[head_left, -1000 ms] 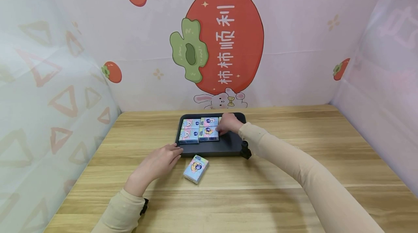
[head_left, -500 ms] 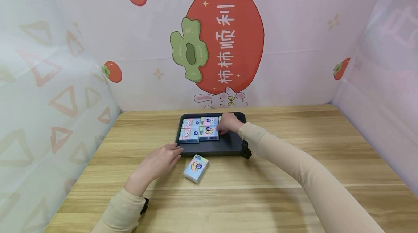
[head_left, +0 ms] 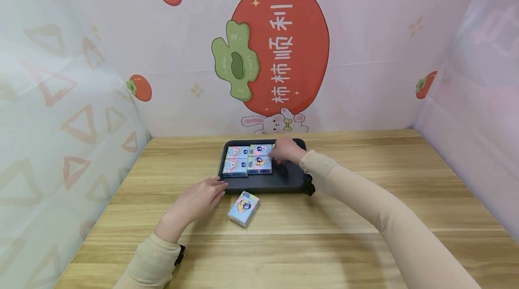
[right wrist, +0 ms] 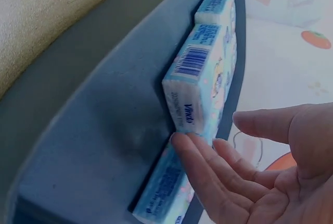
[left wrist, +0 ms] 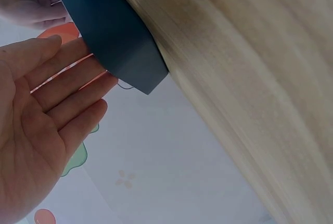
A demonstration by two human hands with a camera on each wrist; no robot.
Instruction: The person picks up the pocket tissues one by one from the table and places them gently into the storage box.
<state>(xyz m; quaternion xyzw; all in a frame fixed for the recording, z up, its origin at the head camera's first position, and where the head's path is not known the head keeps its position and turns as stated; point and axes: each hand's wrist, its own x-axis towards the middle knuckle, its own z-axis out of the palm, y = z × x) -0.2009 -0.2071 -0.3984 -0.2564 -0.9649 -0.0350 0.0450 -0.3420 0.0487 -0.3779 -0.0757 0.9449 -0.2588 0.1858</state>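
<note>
Several small blue tissue packs with cartoon prints lie in the dark tray (head_left: pixel 263 184), including a front middle pack (head_left: pixel 259 166) and a front left pack (head_left: pixel 235 168). My right hand (head_left: pixel 287 149) hovers over the tray's right part, fingers loosely bent and thumb apart. In the right wrist view its fingertips are right by a back right pack (right wrist: pixel 164 185) and the corner of the barcoded pack (right wrist: pixel 190 73). My hand hides most of that back right pack in the head view. My left hand (head_left: pixel 200 199) rests straight fingertips on the tray's front left corner.
One loose tissue pack (head_left: pixel 244 209) lies tilted on the wooden table (head_left: pixel 308 253), just in front of the tray. Printed cloth walls close in the back and both sides; the back wall (head_left: pixel 357 100) stands close behind the tray.
My right hand has lifted slightly and shifted a little right, its fingertips moving off the front middle pack's side. My left hand, the tray and the loose pack stay put.
</note>
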